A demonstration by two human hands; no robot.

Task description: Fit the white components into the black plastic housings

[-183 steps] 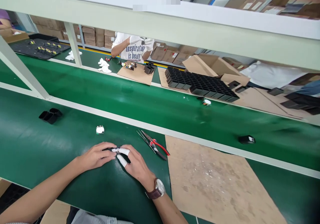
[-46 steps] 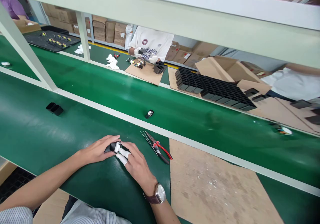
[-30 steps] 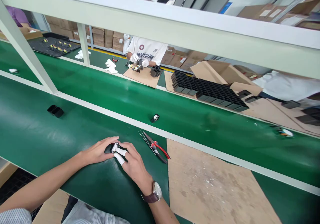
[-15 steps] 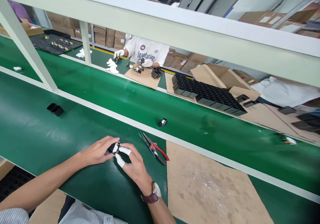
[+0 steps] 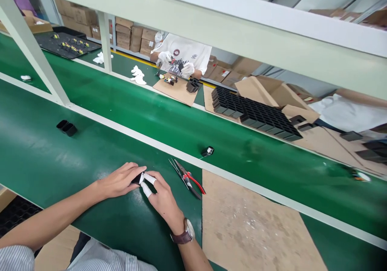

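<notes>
My left hand point(image 5: 122, 181) is closed round a small black plastic housing point(image 5: 137, 179) above the green bench. A white part point(image 5: 142, 178) shows at the housing's open end, facing right. My right hand point(image 5: 161, 194) wears white finger cots on thumb and forefinger, and their tips pinch at that white part. Part of the housing is hidden behind my left fingers. Just right of my hands lie red-and-black pliers point(image 5: 191, 179) and metal tweezers point(image 5: 177, 169). Two joined black housings point(image 5: 67, 128) sit farther left on the bench.
Beyond a pale rail, a green conveyor belt point(image 5: 157, 113) carries a black housing with a white part point(image 5: 208, 151). A stained brown board point(image 5: 254, 222) lies to my right. Across the belt, a gloved co-worker point(image 5: 184, 57) works beside rows of black housings point(image 5: 256, 111). A slanting post point(image 5: 36, 49) stands left.
The housing on the belt has moved right, as have other pieces on it. My right fingertips have closed in on the white part. The co-worker's gloved hands have come closer together.
</notes>
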